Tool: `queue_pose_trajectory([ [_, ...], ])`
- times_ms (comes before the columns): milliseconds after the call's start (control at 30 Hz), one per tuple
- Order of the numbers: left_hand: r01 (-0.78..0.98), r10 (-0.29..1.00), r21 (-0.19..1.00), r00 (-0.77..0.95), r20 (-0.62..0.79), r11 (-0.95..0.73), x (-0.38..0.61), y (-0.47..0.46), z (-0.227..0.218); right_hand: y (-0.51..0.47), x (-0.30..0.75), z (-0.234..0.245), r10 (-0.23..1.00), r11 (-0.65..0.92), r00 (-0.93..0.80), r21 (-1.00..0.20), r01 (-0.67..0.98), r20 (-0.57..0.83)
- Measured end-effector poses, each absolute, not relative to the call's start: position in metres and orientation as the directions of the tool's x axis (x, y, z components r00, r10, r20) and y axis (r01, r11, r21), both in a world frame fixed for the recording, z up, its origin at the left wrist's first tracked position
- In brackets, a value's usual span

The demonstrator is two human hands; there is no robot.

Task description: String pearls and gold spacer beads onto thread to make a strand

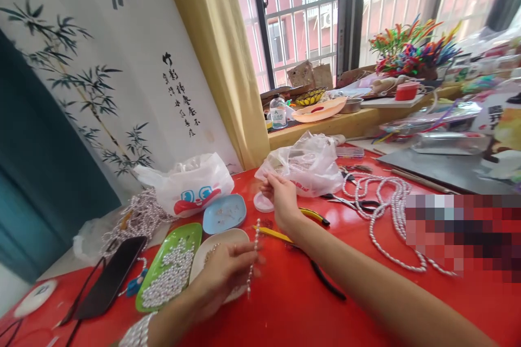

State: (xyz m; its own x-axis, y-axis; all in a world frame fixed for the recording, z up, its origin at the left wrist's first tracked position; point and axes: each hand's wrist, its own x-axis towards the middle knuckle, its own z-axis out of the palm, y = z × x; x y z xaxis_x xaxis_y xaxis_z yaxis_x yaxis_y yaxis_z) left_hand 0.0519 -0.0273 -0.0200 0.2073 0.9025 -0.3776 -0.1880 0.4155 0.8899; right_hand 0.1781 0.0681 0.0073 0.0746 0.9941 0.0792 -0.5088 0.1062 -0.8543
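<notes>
My left hand (228,267) hovers over a white dish (236,237), its fingers pinched on a short strand of pearl beads (253,257) that hangs down from them. Farther back my right hand (280,198) is closed in a pinch at the mouth of a clear plastic bag (313,165); what its fingers hold is too small to make out. A green leaf-shaped dish (191,230) full of loose pearls lies left of the white dish. A blue dish (224,213) and a small round lid (262,204) sit between the hands.
The red table (285,309) carries yellow-handled pliers (313,270), scissors (350,203), long pearl strands (391,200), a black phone (108,276) and a printed white bag (191,184). A cluttered windowsill with a bottle (278,112) and colourful sticks (411,49) runs behind.
</notes>
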Motion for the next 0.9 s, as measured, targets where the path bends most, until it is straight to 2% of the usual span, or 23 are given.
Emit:
queue_pose_trajectory([
  [133,-0.241,0.881,0.847,0.155,-0.448,0.473,0.046,-0.036,-0.028,0.071,0.177,0.002,0.995,0.088,0.094,-0.852,-0.517,0.045],
  [433,-0.152,0.842,0.833,0.193,-0.503,0.532,0.045,-0.046,-0.024,0.087,0.191,0.001,0.981,0.137,0.191,-0.833,-0.536,0.039],
  [733,-0.221,0.839,0.815,0.25,-0.484,0.536,0.044,-0.049,-0.019,0.086,0.193,0.004,0.975,0.198,0.202,-0.767,-0.611,0.09],
  [900,-0.168,0.831,0.825,0.259,-0.491,0.54,0.041,-0.047,-0.019,0.087,0.196,0.007,0.973,0.214,0.206,-0.755,-0.619,0.107],
])
